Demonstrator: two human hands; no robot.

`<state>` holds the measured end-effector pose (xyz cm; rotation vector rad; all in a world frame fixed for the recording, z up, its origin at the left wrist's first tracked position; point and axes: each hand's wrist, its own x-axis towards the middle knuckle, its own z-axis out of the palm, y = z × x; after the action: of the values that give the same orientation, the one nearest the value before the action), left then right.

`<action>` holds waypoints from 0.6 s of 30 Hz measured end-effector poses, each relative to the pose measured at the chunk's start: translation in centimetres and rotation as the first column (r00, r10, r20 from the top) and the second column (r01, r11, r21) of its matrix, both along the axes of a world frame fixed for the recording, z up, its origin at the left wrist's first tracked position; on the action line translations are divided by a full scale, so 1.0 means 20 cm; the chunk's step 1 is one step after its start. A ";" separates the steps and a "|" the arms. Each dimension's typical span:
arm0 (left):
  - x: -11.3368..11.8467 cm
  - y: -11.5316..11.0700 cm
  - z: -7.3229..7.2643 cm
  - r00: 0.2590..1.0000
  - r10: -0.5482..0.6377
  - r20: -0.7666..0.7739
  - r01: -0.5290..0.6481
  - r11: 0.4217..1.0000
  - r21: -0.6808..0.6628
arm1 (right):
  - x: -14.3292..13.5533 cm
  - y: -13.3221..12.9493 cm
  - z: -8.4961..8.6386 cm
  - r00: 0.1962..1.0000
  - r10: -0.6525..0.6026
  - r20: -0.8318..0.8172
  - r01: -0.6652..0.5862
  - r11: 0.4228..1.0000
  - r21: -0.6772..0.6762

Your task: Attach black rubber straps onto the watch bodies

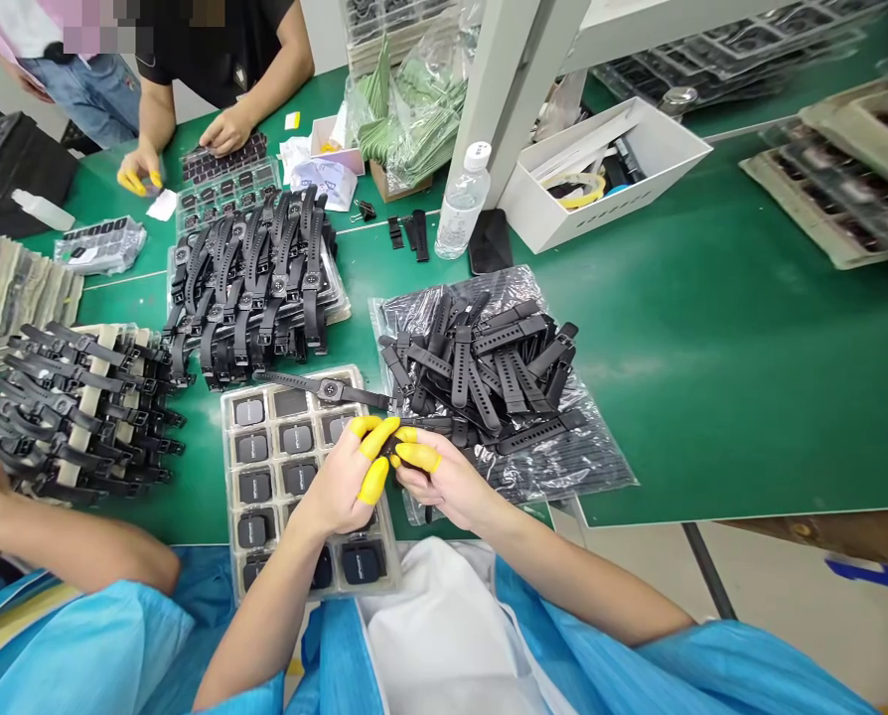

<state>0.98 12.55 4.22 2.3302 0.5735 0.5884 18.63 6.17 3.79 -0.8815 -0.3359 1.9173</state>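
Note:
My left hand (351, 475) and my right hand (444, 475), both in yellow finger cots, are closed together on a small black watch (391, 447), mostly covered by my fingers. Below my left hand lies a clear tray (229, 437) with square black watch bodies in its compartments. Across the tray's top edge rests a watch with straps attached (331, 390). Just beyond my right hand, loose black watch straps (481, 362) are heaped on a plastic bag (604, 467).
Strapped watches (254, 268) are piled on trays at the back left, with more on another stack (78, 407). A water bottle (463, 204), a phone (491, 241) and a white box (608, 189) stand behind the straps. Co-workers' arms (64, 526) are at the left and far side.

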 end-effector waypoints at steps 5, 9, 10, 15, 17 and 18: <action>0.01 -0.02 0.00 0.981 0.067 -0.184 -0.042 0.990 0.137 | 0.02 -0.01 0.00 0.994 0.077 0.082 -0.073 0.996 -0.045; 0.00 -0.01 0.00 0.989 -0.002 -0.146 0.008 0.999 0.038 | 0.02 -0.03 -0.02 0.994 0.089 0.056 -0.089 0.996 -0.004; 0.00 -0.01 0.00 0.993 -0.025 -0.113 0.026 1.000 0.013 | 0.02 -0.03 -0.03 0.995 0.087 0.045 -0.087 0.996 0.011; -0.01 0.01 -0.01 0.994 0.094 0.051 -0.090 0.993 -0.077 | 0.01 -0.04 -0.07 0.997 0.017 0.072 -0.027 0.990 0.137; 0.00 0.00 -0.02 0.971 0.192 0.142 -0.174 0.976 -0.128 | 0.00 -0.05 -0.08 0.995 0.008 0.098 -0.026 0.982 0.185; 0.00 0.00 -0.02 0.955 0.231 0.188 -0.200 0.965 -0.172 | 0.00 -0.05 -0.08 0.995 0.025 0.098 -0.043 0.981 0.188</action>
<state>1.03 12.53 3.75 2.0479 0.7531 0.8471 18.63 5.14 2.23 -0.8450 -0.5851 1.8430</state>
